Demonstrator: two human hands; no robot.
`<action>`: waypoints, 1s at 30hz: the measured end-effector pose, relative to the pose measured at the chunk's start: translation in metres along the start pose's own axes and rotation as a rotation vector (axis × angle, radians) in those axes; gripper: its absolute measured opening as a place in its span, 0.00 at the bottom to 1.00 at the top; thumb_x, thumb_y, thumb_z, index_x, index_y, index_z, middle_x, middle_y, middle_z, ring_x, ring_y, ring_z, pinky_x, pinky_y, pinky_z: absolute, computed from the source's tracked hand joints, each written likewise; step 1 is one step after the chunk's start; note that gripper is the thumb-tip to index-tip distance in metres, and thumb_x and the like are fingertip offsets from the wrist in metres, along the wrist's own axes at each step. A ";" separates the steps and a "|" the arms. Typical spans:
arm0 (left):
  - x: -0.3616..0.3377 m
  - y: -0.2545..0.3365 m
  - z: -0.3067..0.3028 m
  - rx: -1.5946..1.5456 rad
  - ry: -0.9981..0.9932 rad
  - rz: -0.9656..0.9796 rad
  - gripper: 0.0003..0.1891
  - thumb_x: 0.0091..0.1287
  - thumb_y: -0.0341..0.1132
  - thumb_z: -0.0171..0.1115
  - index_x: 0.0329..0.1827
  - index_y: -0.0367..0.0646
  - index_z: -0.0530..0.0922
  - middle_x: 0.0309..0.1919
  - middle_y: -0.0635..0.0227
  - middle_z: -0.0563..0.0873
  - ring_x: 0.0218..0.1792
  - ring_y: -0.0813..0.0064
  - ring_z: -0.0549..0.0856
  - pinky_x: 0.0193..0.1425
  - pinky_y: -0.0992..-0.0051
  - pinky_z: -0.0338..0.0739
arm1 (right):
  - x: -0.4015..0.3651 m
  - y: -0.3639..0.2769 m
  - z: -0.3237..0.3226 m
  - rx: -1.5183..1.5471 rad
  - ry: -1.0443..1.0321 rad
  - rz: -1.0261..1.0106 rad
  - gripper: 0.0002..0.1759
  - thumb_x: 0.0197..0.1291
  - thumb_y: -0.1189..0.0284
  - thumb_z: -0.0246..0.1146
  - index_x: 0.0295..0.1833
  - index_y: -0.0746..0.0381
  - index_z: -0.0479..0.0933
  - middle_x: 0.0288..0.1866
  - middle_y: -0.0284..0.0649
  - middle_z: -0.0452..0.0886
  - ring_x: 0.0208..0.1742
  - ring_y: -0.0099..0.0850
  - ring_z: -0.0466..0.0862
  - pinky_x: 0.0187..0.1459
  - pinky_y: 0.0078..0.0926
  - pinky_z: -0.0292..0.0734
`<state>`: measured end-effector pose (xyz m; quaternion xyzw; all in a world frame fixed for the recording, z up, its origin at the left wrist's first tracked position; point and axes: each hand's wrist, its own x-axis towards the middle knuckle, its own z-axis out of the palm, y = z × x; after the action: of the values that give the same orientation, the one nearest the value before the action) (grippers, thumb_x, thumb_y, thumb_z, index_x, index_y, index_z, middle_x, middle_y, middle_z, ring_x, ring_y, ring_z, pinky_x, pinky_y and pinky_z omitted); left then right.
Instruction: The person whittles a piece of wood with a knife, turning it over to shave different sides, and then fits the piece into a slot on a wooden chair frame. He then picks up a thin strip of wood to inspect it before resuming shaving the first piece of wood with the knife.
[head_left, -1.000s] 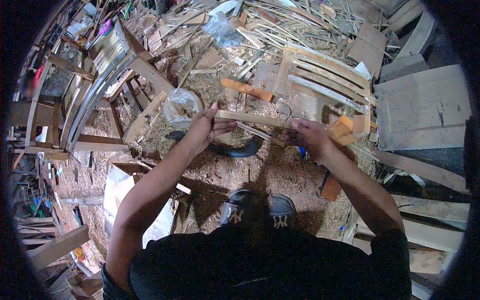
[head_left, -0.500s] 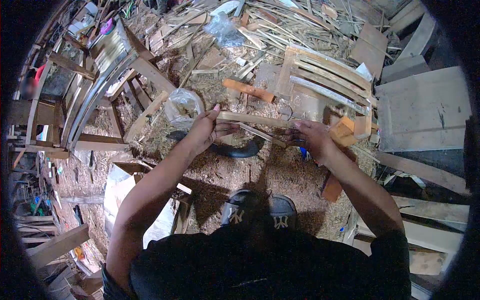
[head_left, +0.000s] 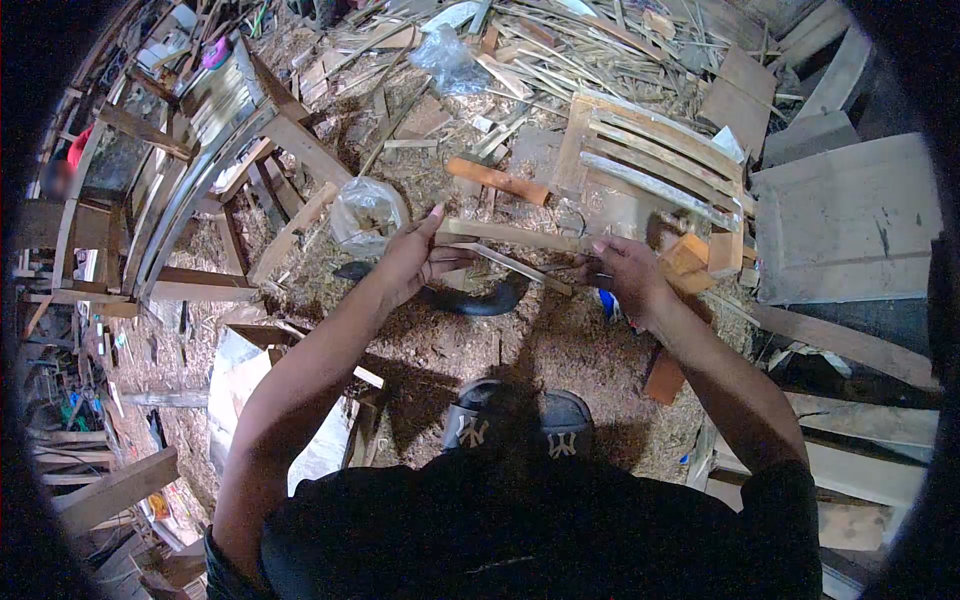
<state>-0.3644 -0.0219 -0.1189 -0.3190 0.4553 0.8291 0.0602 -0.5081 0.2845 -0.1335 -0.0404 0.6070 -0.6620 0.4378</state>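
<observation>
A pale wooden strip (head_left: 512, 234) spans the space between my hands, held level above the floor. My left hand (head_left: 408, 262) is closed on its left end, thumb pointing up along it. The right end sits in the fingers of my right hand (head_left: 628, 277). Just under this strip, a thinner wooden stick (head_left: 515, 266) slants down to the right from my left fingers towards my right hand. Below them on the floor is a dark curved object (head_left: 475, 298), partly covered by my left hand. A clear plastic bag (head_left: 368, 214) lies just beyond my left hand.
Ahead lie a reddish-brown wood block (head_left: 497, 181) and a curved slatted wooden frame (head_left: 655, 160). A wooden chair frame (head_left: 215, 150) stands on the left. Offcuts (head_left: 570, 65) pile up at the back. A large panel (head_left: 845, 220) is at the right. My sandals (head_left: 566, 425) rest on sawdust.
My hands stay almost in place with the strip between them. The right fingers have shifted slightly, and the thin stick's angle has changed a little.
</observation>
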 end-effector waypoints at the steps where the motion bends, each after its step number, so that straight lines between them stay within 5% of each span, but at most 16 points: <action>1: 0.001 0.001 -0.001 0.000 0.000 0.000 0.27 0.82 0.49 0.50 0.58 0.24 0.73 0.52 0.42 0.86 0.49 0.53 0.90 0.54 0.59 0.90 | 0.001 0.000 -0.001 0.016 -0.020 -0.012 0.16 0.77 0.66 0.58 0.58 0.67 0.79 0.43 0.42 0.86 0.41 0.32 0.86 0.47 0.35 0.86; 9: 0.006 -0.004 -0.006 0.015 0.093 0.087 0.21 0.78 0.43 0.60 0.58 0.29 0.75 0.50 0.48 0.87 0.49 0.59 0.91 0.55 0.66 0.90 | -0.004 -0.004 -0.001 0.148 -0.055 -0.031 0.16 0.78 0.69 0.57 0.62 0.68 0.77 0.46 0.43 0.86 0.41 0.32 0.86 0.47 0.34 0.86; 30: 0.007 -0.009 -0.009 0.184 0.142 0.107 0.26 0.77 0.50 0.60 0.51 0.27 0.77 0.41 0.47 0.88 0.42 0.58 0.92 0.48 0.65 0.91 | -0.007 -0.008 0.001 0.160 0.002 0.047 0.16 0.77 0.65 0.58 0.59 0.66 0.76 0.45 0.43 0.85 0.40 0.32 0.85 0.47 0.34 0.85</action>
<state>-0.3626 -0.0252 -0.1329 -0.3452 0.5488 0.7613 0.0125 -0.5071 0.2872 -0.1231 0.0100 0.5533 -0.6981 0.4543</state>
